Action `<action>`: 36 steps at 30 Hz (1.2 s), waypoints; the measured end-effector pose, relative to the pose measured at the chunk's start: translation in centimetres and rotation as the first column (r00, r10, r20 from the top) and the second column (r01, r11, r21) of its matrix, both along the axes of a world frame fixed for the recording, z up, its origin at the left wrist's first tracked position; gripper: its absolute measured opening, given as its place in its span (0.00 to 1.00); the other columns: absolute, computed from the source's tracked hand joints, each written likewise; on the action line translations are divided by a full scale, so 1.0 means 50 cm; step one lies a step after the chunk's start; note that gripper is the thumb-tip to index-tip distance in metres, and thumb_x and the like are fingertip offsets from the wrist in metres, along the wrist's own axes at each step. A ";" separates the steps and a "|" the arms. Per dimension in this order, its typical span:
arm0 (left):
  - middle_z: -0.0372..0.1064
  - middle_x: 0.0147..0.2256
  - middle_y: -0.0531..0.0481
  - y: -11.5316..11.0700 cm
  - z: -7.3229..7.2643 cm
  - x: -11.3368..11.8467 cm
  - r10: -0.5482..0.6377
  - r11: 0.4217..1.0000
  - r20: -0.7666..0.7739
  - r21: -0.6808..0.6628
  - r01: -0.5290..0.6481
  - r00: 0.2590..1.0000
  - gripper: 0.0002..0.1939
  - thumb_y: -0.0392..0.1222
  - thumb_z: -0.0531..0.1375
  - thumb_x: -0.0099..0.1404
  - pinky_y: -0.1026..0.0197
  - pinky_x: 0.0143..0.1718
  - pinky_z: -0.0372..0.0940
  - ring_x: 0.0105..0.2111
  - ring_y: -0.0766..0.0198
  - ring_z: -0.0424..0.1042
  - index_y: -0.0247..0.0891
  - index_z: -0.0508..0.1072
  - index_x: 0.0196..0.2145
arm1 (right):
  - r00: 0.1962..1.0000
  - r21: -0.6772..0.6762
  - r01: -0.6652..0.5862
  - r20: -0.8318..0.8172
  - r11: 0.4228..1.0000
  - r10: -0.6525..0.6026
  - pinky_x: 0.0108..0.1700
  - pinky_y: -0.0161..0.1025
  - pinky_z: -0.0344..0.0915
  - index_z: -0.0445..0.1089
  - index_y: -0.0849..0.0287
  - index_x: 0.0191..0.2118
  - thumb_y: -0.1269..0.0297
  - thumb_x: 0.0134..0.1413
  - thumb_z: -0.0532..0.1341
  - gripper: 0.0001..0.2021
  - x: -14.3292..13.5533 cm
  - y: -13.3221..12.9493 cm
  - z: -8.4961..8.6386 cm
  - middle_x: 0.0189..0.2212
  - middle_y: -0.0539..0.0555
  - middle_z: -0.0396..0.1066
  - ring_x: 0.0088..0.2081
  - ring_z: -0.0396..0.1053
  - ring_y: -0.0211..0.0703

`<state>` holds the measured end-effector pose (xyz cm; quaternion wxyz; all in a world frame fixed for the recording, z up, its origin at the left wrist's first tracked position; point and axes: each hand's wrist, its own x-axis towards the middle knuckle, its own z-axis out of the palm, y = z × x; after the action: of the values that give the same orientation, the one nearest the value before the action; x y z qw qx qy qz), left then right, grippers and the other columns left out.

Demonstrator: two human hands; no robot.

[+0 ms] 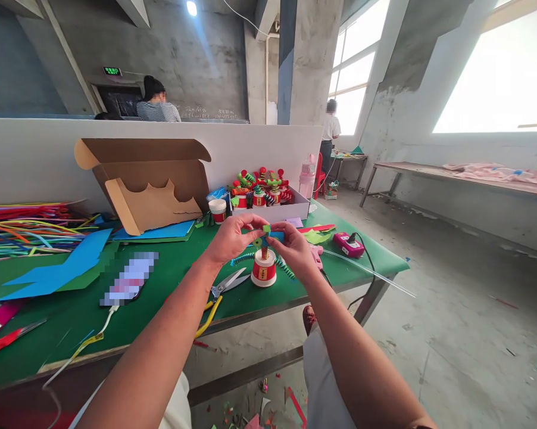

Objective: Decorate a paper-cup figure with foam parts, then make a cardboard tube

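A small craft figure stands upright on the green table, its base a red and white paper cup (264, 275) turned upside down. Coiled green-blue paper strips (286, 268) stick out from both sides like arms. My left hand (235, 239) pinches the figure's blue and green paper top from the left. From the right, my right hand (294, 245) pinches the same blue part (276, 236). The fingers partly hide this top piece. Scissors with yellow handles (215, 310) lie just left of the cup, blades partly open.
Finished-looking figures (262, 187) fill a box (293, 210) at the back beside an open cardboard box (156, 173). Colored strips (31, 229), blue paper (67, 265) and a phone (130, 280) lie left. A pink plug block (349, 244) and clear rod (371, 268) lie right.
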<state>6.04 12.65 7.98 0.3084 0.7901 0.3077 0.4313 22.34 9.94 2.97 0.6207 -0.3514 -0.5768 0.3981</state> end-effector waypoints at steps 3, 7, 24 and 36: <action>0.76 0.37 0.47 0.002 -0.006 -0.001 0.028 0.999 -0.033 0.033 -0.027 0.999 0.14 0.51 0.63 0.58 0.58 0.42 0.65 0.37 0.59 0.70 0.39 0.79 0.36 | 0.998 -0.011 -0.043 -0.044 0.999 0.042 0.38 0.39 0.70 0.68 0.54 0.41 0.55 0.44 0.70 0.18 0.000 -0.001 -0.002 0.35 0.51 0.73 0.38 0.72 0.43; 0.75 0.36 0.46 0.004 -0.011 -0.002 0.069 0.996 -0.061 0.054 -0.065 0.996 0.12 0.48 0.63 0.57 0.57 0.41 0.66 0.38 0.58 0.70 0.39 0.79 0.36 | 0.994 -0.035 -0.072 -0.090 0.997 0.068 0.41 0.40 0.71 0.67 0.53 0.40 0.54 0.43 0.71 0.20 0.001 -0.001 -0.004 0.35 0.51 0.74 0.40 0.73 0.44; 0.74 0.33 0.49 0.005 -0.024 0.008 -0.011 0.974 0.119 -0.224 0.038 0.993 0.21 0.56 0.68 0.50 0.58 0.38 0.67 0.32 0.62 0.70 0.36 0.77 0.34 | 0.981 -0.098 0.169 -0.082 0.981 -0.177 0.30 0.36 0.64 0.65 0.55 0.31 0.50 0.38 0.72 0.20 0.014 -0.013 -0.007 0.26 0.47 0.70 0.28 0.68 0.39; 0.76 0.36 0.47 -0.003 -0.050 0.005 -0.010 0.996 0.061 -0.083 0.015 0.998 0.16 0.51 0.64 0.57 0.60 0.38 0.67 0.36 0.60 0.73 0.37 0.78 0.37 | 0.965 -0.506 -0.151 -0.263 0.849 0.015 0.14 0.29 0.46 0.64 0.58 0.26 0.42 0.38 0.70 0.24 0.021 -0.056 0.026 0.11 0.43 0.63 0.12 0.46 0.26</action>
<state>6.27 12.48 5.50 0.3531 0.7649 0.3111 0.4398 23.38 7.14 4.25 0.5516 -0.4282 -0.3791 0.6071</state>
